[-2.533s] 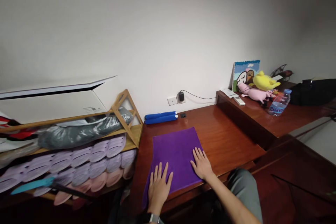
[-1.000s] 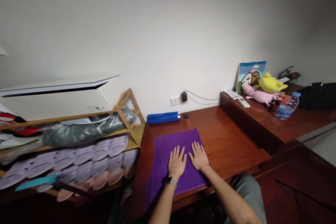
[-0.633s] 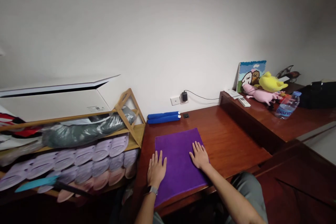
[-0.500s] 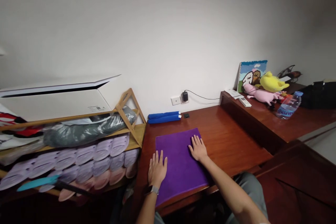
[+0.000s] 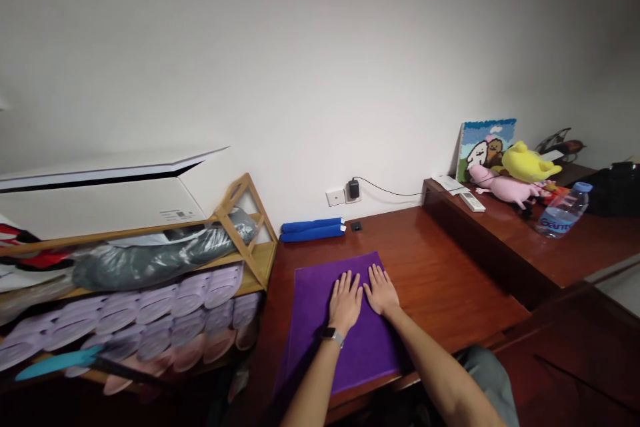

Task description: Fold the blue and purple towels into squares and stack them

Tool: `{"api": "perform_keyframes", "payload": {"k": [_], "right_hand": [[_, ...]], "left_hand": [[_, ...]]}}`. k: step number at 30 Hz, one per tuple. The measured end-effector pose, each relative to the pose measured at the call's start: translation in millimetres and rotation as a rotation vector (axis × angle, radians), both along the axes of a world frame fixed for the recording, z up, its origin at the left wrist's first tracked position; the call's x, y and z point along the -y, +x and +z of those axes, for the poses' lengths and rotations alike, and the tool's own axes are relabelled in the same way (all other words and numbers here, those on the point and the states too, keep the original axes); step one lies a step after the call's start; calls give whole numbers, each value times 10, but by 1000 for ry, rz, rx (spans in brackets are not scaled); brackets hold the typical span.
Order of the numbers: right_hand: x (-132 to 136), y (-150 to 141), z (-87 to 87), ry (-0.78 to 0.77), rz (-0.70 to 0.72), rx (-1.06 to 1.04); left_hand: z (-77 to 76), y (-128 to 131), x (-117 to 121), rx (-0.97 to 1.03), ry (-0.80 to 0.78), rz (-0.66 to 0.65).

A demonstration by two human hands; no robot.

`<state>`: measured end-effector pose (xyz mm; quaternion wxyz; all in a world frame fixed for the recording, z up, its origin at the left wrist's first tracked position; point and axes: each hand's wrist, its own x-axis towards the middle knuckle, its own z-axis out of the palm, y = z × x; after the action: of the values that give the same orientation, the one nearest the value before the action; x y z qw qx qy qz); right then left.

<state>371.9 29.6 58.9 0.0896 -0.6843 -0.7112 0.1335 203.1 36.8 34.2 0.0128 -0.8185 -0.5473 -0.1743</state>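
A purple cloth [image 5: 315, 340] lies spread out on the reddish-brown wooden desk [image 5: 425, 247], its front edge close to the desk's front. My left hand [image 5: 345, 301] rests flat on the middle of the cloth, fingers stretched forward, a watch on that wrist. Close beside it, my right hand [image 5: 383, 290] is laid flat near the cloth's right edge with its fingers extended. A small gap separates the two hands. Neither one grips anything. Behind the cloth, two blue rolled cloths [image 5: 313, 230] lie side by side near the wall.
A raised ledge on the right bears a plastic bottle [image 5: 564, 211], plush toys [image 5: 530, 163], a remote [image 5: 472, 201] and a picture [image 5: 485, 147]. A charger [image 5: 354, 188] with a cable is plugged into the wall. Left stands a wooden rack [image 5: 250, 240] with slippers [image 5: 157, 303] and a white box [image 5: 100, 207].
My left hand has slid rightward over the cloth, from its left edge to beside my right hand. My right hand stays flat near the right edge. The view has shifted slightly.
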Motion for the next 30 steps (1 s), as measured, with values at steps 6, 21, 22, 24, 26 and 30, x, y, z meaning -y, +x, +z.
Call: {"api": "perform_keyframes", "payload": {"k": [6,21,22,24,26,30], "right_hand": [[-19,7,-1,-4,-18,7],[-472,-33,223,7,7,20],[-519,-19,211,-10,12,18],[-578,4,157,-28,8,14],[-599,17,88,-18,7,9],[-602,19,1,2,6,1]], "left_hand": [[-136,-437,-117,-6,-35,132],[-258,-1335,-154,-58,-23,329],[-260,-1361,-150,-65,-18,329],[-240,-1376,-160,-75,-1,324],[-180,-1267,-210,-69,42,296],[-25,-605,-440,-24,54,96]]}}
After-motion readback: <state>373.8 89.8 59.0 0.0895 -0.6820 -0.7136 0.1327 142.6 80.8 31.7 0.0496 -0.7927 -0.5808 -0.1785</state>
